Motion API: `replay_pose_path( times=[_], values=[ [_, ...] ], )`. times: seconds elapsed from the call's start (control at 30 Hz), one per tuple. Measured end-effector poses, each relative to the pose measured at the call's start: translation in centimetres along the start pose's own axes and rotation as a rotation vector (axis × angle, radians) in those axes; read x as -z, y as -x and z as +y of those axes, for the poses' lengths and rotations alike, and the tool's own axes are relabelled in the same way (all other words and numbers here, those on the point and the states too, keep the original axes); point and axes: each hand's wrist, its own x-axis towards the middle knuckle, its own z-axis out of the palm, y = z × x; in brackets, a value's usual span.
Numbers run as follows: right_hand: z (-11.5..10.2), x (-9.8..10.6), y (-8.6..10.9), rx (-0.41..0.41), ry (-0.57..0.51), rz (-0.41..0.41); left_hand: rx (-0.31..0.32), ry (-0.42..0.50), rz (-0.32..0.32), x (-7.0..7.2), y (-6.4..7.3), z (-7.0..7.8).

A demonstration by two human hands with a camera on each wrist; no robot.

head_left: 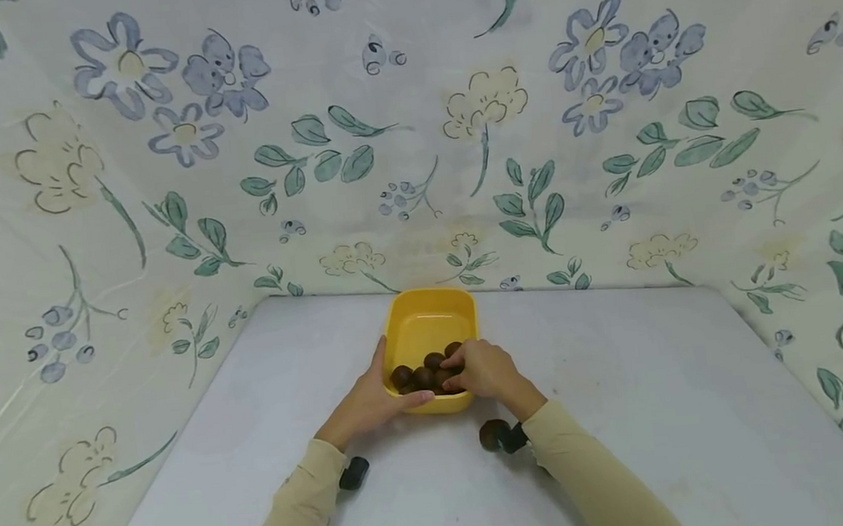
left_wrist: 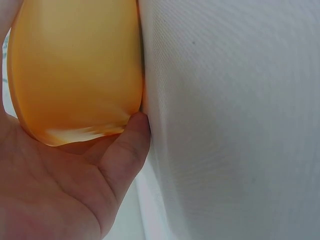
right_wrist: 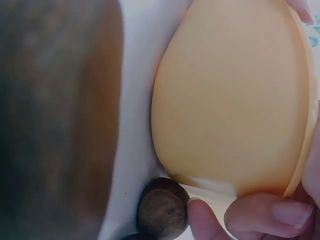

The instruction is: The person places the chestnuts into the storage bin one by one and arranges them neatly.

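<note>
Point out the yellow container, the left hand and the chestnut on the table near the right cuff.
Yellow container [head_left: 430, 327]: head view, bare inner floor.
Left hand [head_left: 368, 399]: head view, back of hand.
Chestnut [head_left: 492, 435]: head view, upper surface.

The tray [head_left: 427, 329] looks smooth plastic, the floral sheet [head_left: 415, 188] glossy, the tabletop [head_left: 627, 379] matt.

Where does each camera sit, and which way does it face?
Head: worn on head, facing forward and down at the yellow container; left hand, right hand, sleeves show.
Left wrist: worn there, facing the container; left hand shows.
Right wrist: worn there, facing the container and a brown ball; some fingers show.
Both wrist views share the container.
</note>
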Motion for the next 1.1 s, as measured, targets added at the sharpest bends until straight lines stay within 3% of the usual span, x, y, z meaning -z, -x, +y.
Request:
replay_pose_path(
  times=[0.23,0.4,0.63,0.87,1.1],
  values=[
    [0.2,0.1,0.1,0.035,0.028,-0.021,0.004,0.002,0.005,0.0,0.2,0.2],
    [0.4,0.2,0.4,0.044,-0.021,-0.005,0.011,0.01,0.0,0.0,0.2,0.1],
    [1.1,0.9,1.4,0.039,-0.089,0.101,0.0,0.023,-0.004,-0.3,0.2,0.1],
    [2.8,3.4,2.6,0.012,-0.169,0.225,0.015,0.011,-0.001,-0.2,0.3,0.4],
    [5.6,4.9,3.8,-0.015,-0.216,0.244,0.008,0.024,-0.003,-0.1,0.3,0.5]
  ],
)
